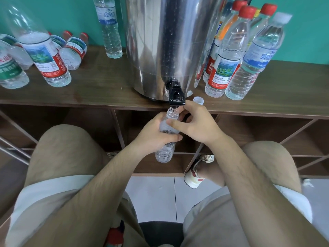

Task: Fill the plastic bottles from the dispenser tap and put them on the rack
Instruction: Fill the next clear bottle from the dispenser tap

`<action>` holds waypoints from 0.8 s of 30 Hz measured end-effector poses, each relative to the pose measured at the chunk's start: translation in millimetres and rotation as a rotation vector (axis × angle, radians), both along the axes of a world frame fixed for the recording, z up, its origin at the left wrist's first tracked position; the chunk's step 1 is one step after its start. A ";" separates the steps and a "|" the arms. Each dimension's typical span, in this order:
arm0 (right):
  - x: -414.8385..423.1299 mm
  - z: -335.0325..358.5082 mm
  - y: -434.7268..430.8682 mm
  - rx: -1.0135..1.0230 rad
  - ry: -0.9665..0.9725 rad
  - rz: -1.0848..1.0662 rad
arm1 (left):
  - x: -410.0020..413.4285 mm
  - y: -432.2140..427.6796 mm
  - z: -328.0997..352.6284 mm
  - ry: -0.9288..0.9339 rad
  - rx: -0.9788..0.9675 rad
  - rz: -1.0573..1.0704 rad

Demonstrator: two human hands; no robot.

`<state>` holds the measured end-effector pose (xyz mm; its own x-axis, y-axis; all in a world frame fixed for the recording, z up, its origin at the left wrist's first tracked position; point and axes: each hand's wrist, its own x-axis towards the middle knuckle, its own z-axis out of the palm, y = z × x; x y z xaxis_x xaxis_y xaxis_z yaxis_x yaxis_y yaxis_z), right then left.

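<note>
Step in hand: filling. One uncapped plastic bottle is held upright directly beneath the black tap of the steel dispenser, its open mouth just under the spout; a thin stream appears to enter the neck.

Left hand: fingers clenched round the bottle's upper body, carrying its weight.

Right hand: fingers reach up to the tap lever and the bottle neck; whether they press the lever or merely steady the neck cannot be told. Not closed on any object that can be confirmed.

Fill level: the lower body looks clear and partly filled; exact level unclear.

On the bench, relative to the dispenser:
- just right of the tap, at the edge: a loose white cap, likely this bottle's.
- right: a cluster of upright capped bottles, red and white caps.
- left: one upright bottle, further bottles beyond, several lying down.

Rack: wooden compartments below the bench, behind the held bottle.

Next move, by judgement: keep the mouth centred under the spout until full, shut the tap, fit the white cap, then place the bottle. Risk: overflow if the neck drifts.
</note>
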<state>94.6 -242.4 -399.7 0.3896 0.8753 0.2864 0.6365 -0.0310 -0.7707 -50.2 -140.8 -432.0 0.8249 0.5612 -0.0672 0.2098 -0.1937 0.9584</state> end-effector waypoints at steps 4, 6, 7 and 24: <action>1.0 0.4 0.7 -0.013 -0.003 0.004 | 1.2 0.2 -1.2 -0.001 0.003 0.004; 1.8 0.5 0.4 -0.015 -0.021 0.008 | 1.6 0.4 -1.6 0.004 0.006 0.002; 2.5 0.4 -0.2 -0.015 -0.028 0.009 | 1.6 0.3 -1.8 0.007 0.009 -0.002; 2.6 1.4 -0.8 -0.046 -0.047 0.002 | 1.0 0.7 -2.2 0.037 0.008 -0.013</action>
